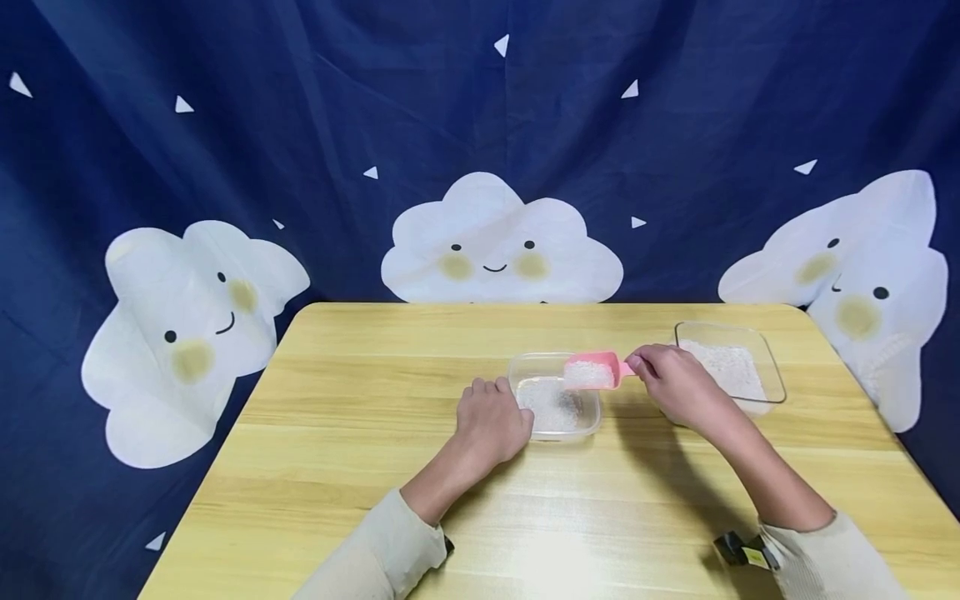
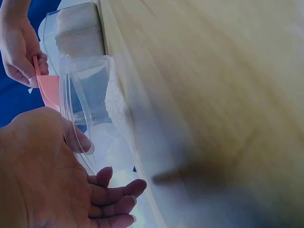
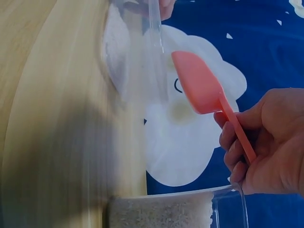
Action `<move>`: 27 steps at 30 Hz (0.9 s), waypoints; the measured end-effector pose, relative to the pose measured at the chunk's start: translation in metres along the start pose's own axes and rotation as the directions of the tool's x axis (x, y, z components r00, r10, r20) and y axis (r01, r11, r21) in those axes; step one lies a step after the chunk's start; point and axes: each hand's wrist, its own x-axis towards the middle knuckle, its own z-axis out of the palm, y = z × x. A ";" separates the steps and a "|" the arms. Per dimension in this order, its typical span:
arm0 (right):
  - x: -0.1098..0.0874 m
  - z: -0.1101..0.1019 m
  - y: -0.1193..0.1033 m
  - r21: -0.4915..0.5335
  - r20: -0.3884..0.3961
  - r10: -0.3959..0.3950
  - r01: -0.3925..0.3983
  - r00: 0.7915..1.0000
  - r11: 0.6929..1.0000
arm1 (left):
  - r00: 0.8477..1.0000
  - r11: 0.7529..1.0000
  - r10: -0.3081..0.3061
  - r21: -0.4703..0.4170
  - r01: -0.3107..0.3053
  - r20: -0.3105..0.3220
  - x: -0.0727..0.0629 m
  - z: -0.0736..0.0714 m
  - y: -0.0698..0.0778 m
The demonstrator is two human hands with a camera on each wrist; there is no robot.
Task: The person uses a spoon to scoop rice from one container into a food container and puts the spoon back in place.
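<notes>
My left hand point(image 1: 492, 423) holds the left side of a clear plastic container point(image 1: 558, 435), which has white grains in its bottom. In the left wrist view its thumb point(image 2: 81, 138) lies at the rim, and the other fingers are bent loosely beside the wall. My right hand point(image 1: 677, 385) grips the thin handle of a pink scoop point(image 1: 617, 371). White grains point(image 1: 588, 375) fill the scoop, which hangs level over the container's far right part. In the right wrist view the pink scoop point(image 3: 199, 85) shows its underside, with fingers curled round the handle.
A second clear container point(image 1: 772, 375), with a dark-looking rim and white grains inside, stands at the back right behind my right hand. Both containers stand on a wooden table point(image 1: 360, 392). A blue curtain point(image 1: 330, 108) with cloud prints hangs behind the table's far edge.
</notes>
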 end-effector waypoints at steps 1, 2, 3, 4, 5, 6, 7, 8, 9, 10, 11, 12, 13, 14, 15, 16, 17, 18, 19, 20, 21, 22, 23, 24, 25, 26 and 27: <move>0.000 0.000 0.000 -0.003 -0.004 -0.005 0.005 1.000 1.000 | 1.000 1.000 0.000 0.002 0.000 0.001 0.000 0.000 0.000; 0.001 0.001 -0.001 -0.004 -0.008 -0.008 0.008 1.000 1.000 | 1.000 1.000 -0.001 0.005 0.001 0.002 0.000 0.000 0.000; 0.001 0.001 -0.002 -0.005 -0.012 -0.011 0.011 1.000 1.000 | 1.000 1.000 -0.001 0.007 0.001 0.001 0.001 0.000 -0.001; 0.001 0.002 -0.002 -0.005 -0.014 -0.012 0.012 1.000 1.000 | 1.000 1.000 -0.001 0.008 0.001 0.003 0.001 0.000 -0.001; 0.001 0.002 -0.003 -0.006 -0.017 -0.014 0.014 1.000 1.000 | 1.000 1.000 -0.001 0.007 0.001 0.003 0.001 0.000 -0.001; 0.001 0.002 -0.003 -0.007 -0.019 -0.015 0.014 1.000 1.000 | 1.000 1.000 -0.001 0.007 0.001 0.002 0.001 0.000 -0.001; 0.001 0.002 -0.004 -0.010 -0.019 -0.015 0.015 1.000 1.000 | 1.000 1.000 -0.001 0.005 0.001 0.002 0.002 0.000 -0.001; 0.001 0.002 -0.005 -0.012 -0.018 -0.015 0.015 1.000 1.000 | 1.000 1.000 0.000 0.005 0.000 0.000 0.002 0.000 -0.001; 0.001 0.002 -0.005 -0.015 -0.019 -0.015 0.014 1.000 1.000 | 1.000 1.000 0.000 0.002 0.000 -0.002 0.002 0.000 -0.001; 0.000 0.002 -0.006 -0.018 -0.021 -0.016 0.016 1.000 1.000 | 1.000 1.000 -0.001 -0.001 0.001 -0.002 0.001 0.000 -0.001; 0.000 0.003 -0.006 -0.021 -0.023 -0.019 0.018 1.000 1.000 | 1.000 1.000 -0.001 -0.002 0.001 -0.002 0.001 0.000 0.000; 0.000 0.003 -0.006 -0.024 -0.026 -0.021 0.020 0.999 0.999 | 1.000 1.000 -0.002 -0.001 0.002 -0.001 0.001 -0.001 0.000; 0.000 0.003 -0.007 -0.028 -0.031 -0.024 0.023 0.999 0.999 | 1.000 1.000 -0.002 -0.002 0.002 -0.001 0.001 -0.001 0.000; 0.000 0.003 -0.007 -0.032 -0.037 -0.027 0.026 0.999 0.999 | 1.000 1.000 -0.003 -0.002 0.003 0.000 0.001 -0.001 0.000; 0.001 0.004 -0.007 -0.037 -0.042 -0.031 0.030 0.999 0.999 | 1.000 1.000 -0.003 0.000 0.003 0.001 0.001 -0.001 0.000; 0.001 0.004 -0.007 -0.043 -0.048 -0.036 0.034 0.998 0.999 | 1.000 1.000 -0.003 0.001 0.003 0.001 0.001 -0.001 0.000; 0.001 0.004 -0.007 -0.049 -0.052 -0.040 0.037 0.998 0.998 | 1.000 1.000 -0.003 0.004 0.003 0.001 0.001 -0.001 0.000; 0.001 0.005 -0.007 -0.056 -0.055 -0.043 0.040 0.998 0.998 | 1.000 1.000 -0.003 0.004 0.003 -0.002 0.001 0.000 0.000; 0.001 0.005 -0.007 -0.064 -0.059 -0.050 0.046 0.997 0.997 | 1.000 1.000 -0.004 0.004 0.004 -0.005 0.001 0.000 0.000; 0.001 0.006 -0.007 -0.071 -0.061 -0.054 0.050 0.997 0.996 | 1.000 1.000 -0.005 0.004 0.005 -0.006 0.001 0.000 0.000; 0.001 0.006 -0.007 -0.076 -0.063 -0.058 0.053 0.996 0.996 | 1.000 1.000 -0.006 0.007 0.006 -0.006 0.001 0.000 0.000; 0.001 0.007 -0.008 -0.082 -0.065 -0.062 0.056 0.996 0.995 | 1.000 1.000 -0.007 0.008 0.007 -0.005 0.001 0.000 0.000; 0.001 0.008 -0.008 -0.085 -0.065 -0.064 0.059 0.996 0.995 | 1.000 1.000 -0.007 0.010 0.007 -0.003 0.001 0.000 0.000; 0.001 0.008 -0.008 -0.089 -0.065 -0.066 0.060 0.996 0.994 | 1.000 1.000 -0.008 0.011 0.008 -0.004 0.001 0.000 0.000; 0.001 0.008 -0.009 -0.090 -0.067 -0.068 0.062 0.995 0.994 | 1.000 1.000 -0.008 0.011 0.008 -0.002 0.001 0.000 0.000; 0.001 0.009 -0.009 -0.091 -0.068 -0.067 0.061 0.995 0.994 | 1.000 1.000 -0.008 0.012 0.008 -0.001 0.001 0.000 -0.001; 0.001 0.009 -0.010 -0.091 -0.070 -0.067 0.061 0.995 0.994 | 1.000 1.000 -0.008 0.011 0.008 -0.001 0.001 0.000 -0.001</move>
